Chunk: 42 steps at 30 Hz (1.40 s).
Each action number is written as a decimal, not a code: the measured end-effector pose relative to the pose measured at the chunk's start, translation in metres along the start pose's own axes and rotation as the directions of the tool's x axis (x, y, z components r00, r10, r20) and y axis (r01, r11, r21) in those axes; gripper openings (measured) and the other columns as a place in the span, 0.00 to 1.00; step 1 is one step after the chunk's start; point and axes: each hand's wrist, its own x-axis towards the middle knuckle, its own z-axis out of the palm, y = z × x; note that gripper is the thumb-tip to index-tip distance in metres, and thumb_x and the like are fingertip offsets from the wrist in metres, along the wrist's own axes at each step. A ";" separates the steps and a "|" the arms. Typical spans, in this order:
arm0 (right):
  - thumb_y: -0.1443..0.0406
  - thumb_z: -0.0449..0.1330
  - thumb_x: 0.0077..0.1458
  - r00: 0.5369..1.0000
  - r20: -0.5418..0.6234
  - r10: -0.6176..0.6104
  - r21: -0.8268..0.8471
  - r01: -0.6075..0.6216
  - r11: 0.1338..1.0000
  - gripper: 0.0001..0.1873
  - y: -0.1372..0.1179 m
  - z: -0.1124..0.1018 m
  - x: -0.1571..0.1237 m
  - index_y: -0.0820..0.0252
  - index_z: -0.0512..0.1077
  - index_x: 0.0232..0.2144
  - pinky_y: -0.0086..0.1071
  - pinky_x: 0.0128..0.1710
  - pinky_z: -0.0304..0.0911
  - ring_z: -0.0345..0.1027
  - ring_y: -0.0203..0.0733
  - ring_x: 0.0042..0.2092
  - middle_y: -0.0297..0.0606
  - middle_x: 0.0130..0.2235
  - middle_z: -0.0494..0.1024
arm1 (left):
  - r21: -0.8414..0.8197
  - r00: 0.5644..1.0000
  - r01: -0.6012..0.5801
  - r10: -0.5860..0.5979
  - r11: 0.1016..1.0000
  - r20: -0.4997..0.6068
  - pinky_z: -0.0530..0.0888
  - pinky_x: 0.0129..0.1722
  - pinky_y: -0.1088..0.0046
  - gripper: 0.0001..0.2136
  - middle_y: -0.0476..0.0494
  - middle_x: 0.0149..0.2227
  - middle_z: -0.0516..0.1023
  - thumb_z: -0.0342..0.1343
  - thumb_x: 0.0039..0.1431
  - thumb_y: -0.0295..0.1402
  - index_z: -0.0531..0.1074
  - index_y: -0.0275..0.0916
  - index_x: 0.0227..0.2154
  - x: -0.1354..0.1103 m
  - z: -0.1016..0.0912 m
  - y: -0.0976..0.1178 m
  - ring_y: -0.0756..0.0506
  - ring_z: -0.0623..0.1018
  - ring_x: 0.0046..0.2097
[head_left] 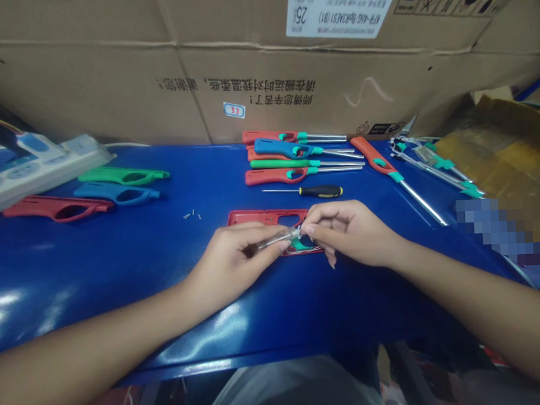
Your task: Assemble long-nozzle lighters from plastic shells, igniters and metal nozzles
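Observation:
My left hand [236, 252] is closed around a clear lighter fuel tank [271, 239], its white valve end pointing right. At that end, the thumb and fingertips of my right hand [343, 232] are pinched together; whatever small part they grip is hidden. Beneath both hands lies a red lighter handle half [248, 216] with a teal trigger [301, 244] and thin wires in it, partly covered by my fingers. Just beyond it, a black and yellow screwdriver [321, 191] rests on the blue table [189, 301]. A few small screws [193, 213] lie to the left.
Several assembled gas lighters [278, 176] lie in a row at the back, with an orange one [375, 156] slanted beside them. Loose handle shells [121, 193] and a white power strip [49, 167] are at left. Metal-tube parts [447, 168] lie at right. A large cardboard box [113, 84] stands behind.

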 end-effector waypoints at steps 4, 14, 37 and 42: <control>0.56 0.68 0.59 1.000 0.003 -0.016 0.004 0.016 1.000 0.15 0.002 0.000 0.000 0.63 0.73 0.30 0.24 0.20 0.71 0.68 0.29 0.19 0.26 0.21 0.71 | 0.016 1.000 -0.012 0.011 1.000 0.006 0.74 0.32 0.78 0.09 0.48 0.42 0.86 0.61 0.67 0.33 0.83 0.43 0.47 -0.001 0.001 0.000 0.50 0.82 0.36; 0.56 0.69 0.57 1.000 -0.010 0.014 -0.019 -0.014 1.000 0.15 0.003 0.003 0.000 0.63 0.74 0.31 0.22 0.20 0.69 0.68 0.28 0.20 0.26 0.23 0.72 | 0.029 1.000 -0.002 0.002 1.000 -0.004 0.75 0.33 0.76 0.10 0.45 0.43 0.86 0.61 0.67 0.35 0.83 0.41 0.48 -0.002 0.003 -0.002 0.48 0.82 0.38; 0.48 0.69 0.54 0.999 -0.030 0.022 0.014 -0.022 1.000 0.22 -0.003 0.000 0.004 0.62 0.73 0.29 0.27 0.19 0.70 0.65 0.31 0.17 0.26 0.16 0.69 | -0.043 0.995 0.034 -0.037 0.999 -0.088 0.81 0.39 0.75 0.10 0.45 0.46 0.86 0.64 0.63 0.34 0.84 0.42 0.45 0.000 0.004 -0.002 0.45 0.85 0.42; 0.48 0.70 0.53 0.999 -0.042 0.007 0.028 -0.005 1.000 0.22 -0.003 0.001 0.003 0.61 0.73 0.31 0.25 0.17 0.67 0.63 0.30 0.16 0.24 0.16 0.68 | -0.052 0.995 0.036 -0.041 0.998 -0.086 0.81 0.39 0.74 0.10 0.46 0.45 0.87 0.64 0.63 0.34 0.84 0.42 0.45 0.000 0.004 -0.002 0.46 0.85 0.41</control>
